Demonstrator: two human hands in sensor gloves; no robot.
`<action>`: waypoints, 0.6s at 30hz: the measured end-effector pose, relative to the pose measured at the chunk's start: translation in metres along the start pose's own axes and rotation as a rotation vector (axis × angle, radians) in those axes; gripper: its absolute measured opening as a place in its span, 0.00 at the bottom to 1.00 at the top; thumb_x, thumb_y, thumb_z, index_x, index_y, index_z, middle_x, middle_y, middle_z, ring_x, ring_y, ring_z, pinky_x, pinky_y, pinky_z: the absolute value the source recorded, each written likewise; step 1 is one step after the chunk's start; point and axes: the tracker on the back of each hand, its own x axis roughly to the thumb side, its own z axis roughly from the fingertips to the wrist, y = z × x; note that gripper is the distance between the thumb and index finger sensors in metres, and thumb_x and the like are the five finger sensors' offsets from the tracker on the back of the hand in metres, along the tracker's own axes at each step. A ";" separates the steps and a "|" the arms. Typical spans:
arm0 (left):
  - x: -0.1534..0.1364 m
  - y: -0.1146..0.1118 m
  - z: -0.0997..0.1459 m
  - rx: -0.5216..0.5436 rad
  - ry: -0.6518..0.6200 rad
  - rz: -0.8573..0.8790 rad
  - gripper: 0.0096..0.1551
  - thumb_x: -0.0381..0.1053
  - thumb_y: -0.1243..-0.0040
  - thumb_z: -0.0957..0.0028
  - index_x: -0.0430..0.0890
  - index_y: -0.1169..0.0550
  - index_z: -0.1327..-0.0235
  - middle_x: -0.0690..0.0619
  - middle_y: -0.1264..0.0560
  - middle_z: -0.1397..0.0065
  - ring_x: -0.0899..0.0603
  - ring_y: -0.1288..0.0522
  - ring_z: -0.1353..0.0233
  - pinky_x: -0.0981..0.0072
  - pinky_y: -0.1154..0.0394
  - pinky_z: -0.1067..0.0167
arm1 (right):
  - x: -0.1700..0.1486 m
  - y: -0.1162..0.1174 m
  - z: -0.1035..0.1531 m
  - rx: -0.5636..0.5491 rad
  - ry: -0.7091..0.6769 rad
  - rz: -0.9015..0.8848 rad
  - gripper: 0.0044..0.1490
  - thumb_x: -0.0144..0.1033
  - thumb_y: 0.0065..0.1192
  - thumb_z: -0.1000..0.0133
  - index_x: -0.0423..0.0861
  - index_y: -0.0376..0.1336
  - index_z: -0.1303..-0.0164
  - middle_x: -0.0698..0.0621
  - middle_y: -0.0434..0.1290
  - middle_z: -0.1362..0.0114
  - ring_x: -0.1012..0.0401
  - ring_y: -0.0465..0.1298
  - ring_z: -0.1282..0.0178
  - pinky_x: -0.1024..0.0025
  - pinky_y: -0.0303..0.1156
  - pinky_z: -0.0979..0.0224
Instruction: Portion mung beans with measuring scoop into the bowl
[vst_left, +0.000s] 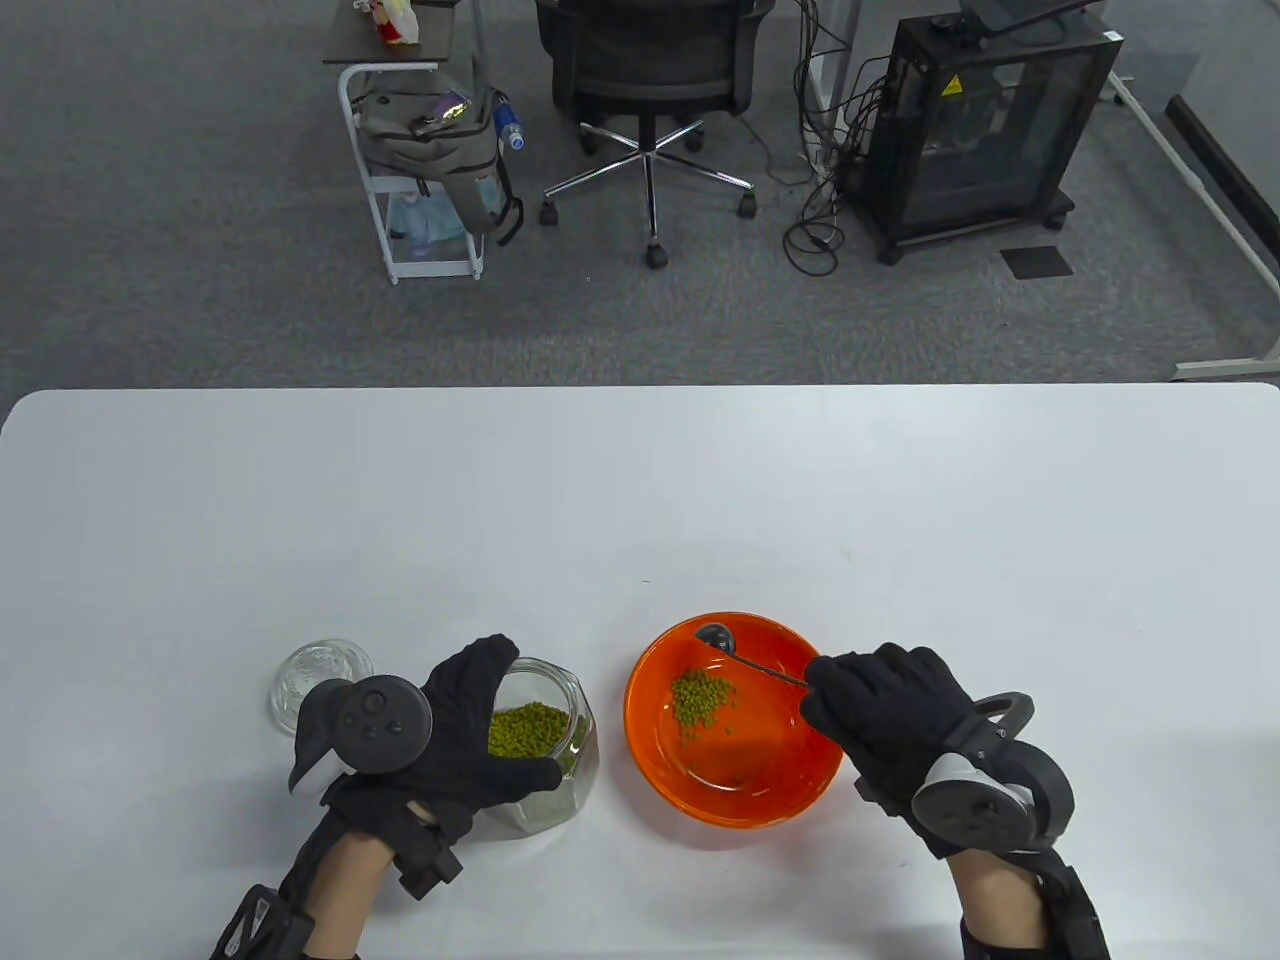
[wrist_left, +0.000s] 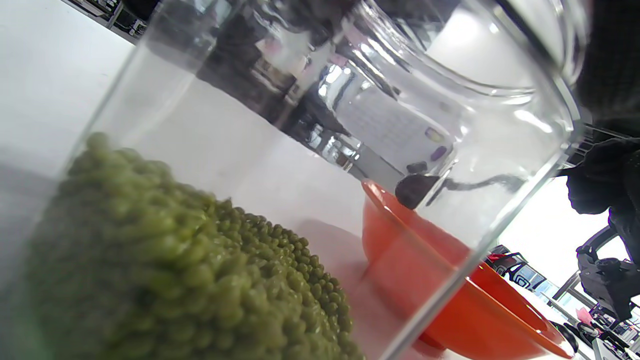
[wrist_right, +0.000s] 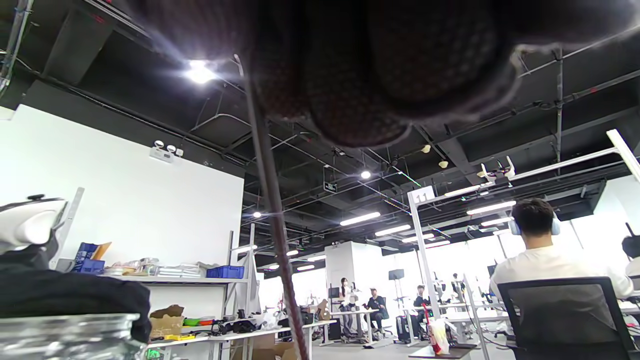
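Note:
An open glass jar (vst_left: 545, 745) holding green mung beans (vst_left: 528, 728) stands at the front left of the white table (vst_left: 640, 480). My left hand (vst_left: 470, 735) grips it around the rim and side. The left wrist view looks through the jar wall (wrist_left: 310, 150) at the beans (wrist_left: 165, 270). To its right sits an orange bowl (vst_left: 735, 790) with a small pile of beans (vst_left: 703, 700). My right hand (vst_left: 875, 715) pinches the thin handle of a dark measuring scoop (vst_left: 716, 637), whose cup is over the bowl's far rim. The handle (wrist_right: 272, 200) crosses the right wrist view.
The jar's glass lid (vst_left: 322, 680) lies on the table left of my left hand. Beyond the table's far edge are an office chair (vst_left: 650, 90), a white cart (vst_left: 420, 160) with a bag, and a black cabinet (vst_left: 985, 130).

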 end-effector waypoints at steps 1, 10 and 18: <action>0.000 0.000 0.000 0.000 0.000 0.000 0.79 0.84 0.31 0.57 0.31 0.51 0.21 0.28 0.48 0.18 0.19 0.41 0.21 0.23 0.40 0.28 | 0.001 -0.001 0.000 0.003 -0.011 0.001 0.27 0.52 0.62 0.49 0.47 0.75 0.50 0.45 0.84 0.52 0.51 0.83 0.63 0.58 0.79 0.57; 0.000 0.000 0.000 -0.001 0.000 -0.001 0.79 0.84 0.30 0.57 0.31 0.51 0.21 0.28 0.48 0.18 0.19 0.41 0.21 0.23 0.40 0.28 | 0.000 -0.010 -0.001 0.005 -0.027 0.002 0.27 0.53 0.62 0.49 0.46 0.76 0.51 0.46 0.85 0.53 0.51 0.83 0.63 0.58 0.80 0.57; 0.000 0.000 0.000 -0.003 0.001 0.000 0.79 0.84 0.31 0.57 0.31 0.51 0.21 0.28 0.48 0.18 0.19 0.41 0.21 0.23 0.40 0.28 | -0.047 -0.014 0.007 -0.119 0.350 -0.281 0.27 0.51 0.66 0.47 0.40 0.78 0.58 0.45 0.87 0.62 0.52 0.84 0.71 0.59 0.80 0.65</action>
